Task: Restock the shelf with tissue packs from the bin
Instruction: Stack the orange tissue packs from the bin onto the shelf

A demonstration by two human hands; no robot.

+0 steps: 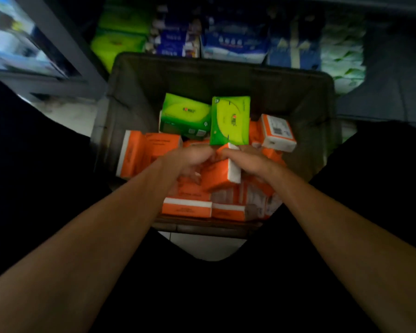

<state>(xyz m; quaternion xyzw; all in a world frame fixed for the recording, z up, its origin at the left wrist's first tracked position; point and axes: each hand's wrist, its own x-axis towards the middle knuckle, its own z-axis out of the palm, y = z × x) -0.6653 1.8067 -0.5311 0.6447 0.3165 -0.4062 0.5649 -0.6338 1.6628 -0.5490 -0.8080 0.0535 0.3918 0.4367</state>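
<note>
Both bare forearms reach forward and down from dark clothing into the bin (226, 66), a deep, dark grey tub with smooth walls and a rounded rim, standing on the pale tiled floor (207, 246). My left hand (190, 159) and right hand (247, 159) meet over the middle of the bin, fingers curled around one pack (220, 173): a soft rectangular block in glossy orange wrap with a white end. The left hand grips its left side and the right hand grips its white end, so the pack sits tilted between them, above the other orange packs (186, 207) that lie jumbled below. Two green packs (185, 116) in shiny film lie just beyond my fingers. Past the bin, the shelf (178, 37) holds blurred green, blue and white packs.
</note>
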